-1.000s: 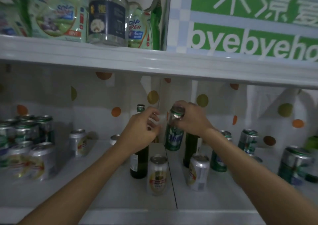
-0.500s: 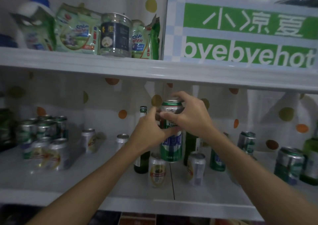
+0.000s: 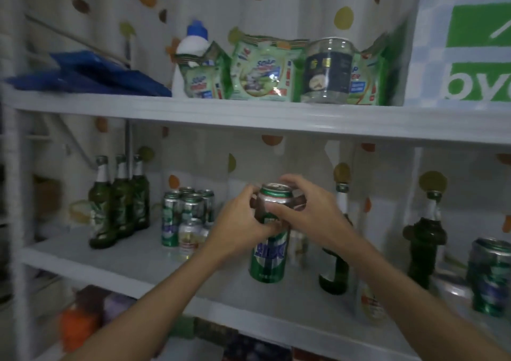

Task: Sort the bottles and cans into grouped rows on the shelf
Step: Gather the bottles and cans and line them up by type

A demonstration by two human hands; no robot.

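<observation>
A tall green can (image 3: 269, 258) hangs above the middle shelf (image 3: 132, 269), held by both hands near its top. My left hand (image 3: 237, 228) wraps its left side. My right hand (image 3: 309, 217) curls over its rim and right side. Three green bottles (image 3: 119, 203) stand in a row at the shelf's left. A cluster of green cans (image 3: 188, 208) with a white can (image 3: 189, 236) in front stands beside them. Behind my right arm is a green bottle (image 3: 334, 272), partly hidden.
At the right stand another dark bottle (image 3: 424, 239), a green can (image 3: 492, 275) and a white can (image 3: 369, 302). The upper shelf (image 3: 249, 114) carries soap packets (image 3: 260, 70), a clear jar (image 3: 329, 70), a white detergent bottle (image 3: 190, 45) and blue cloth (image 3: 91, 76).
The view has swung left and the green can has travelled left with both hands on it. My left hand, earlier apart from the can, now grips it.
</observation>
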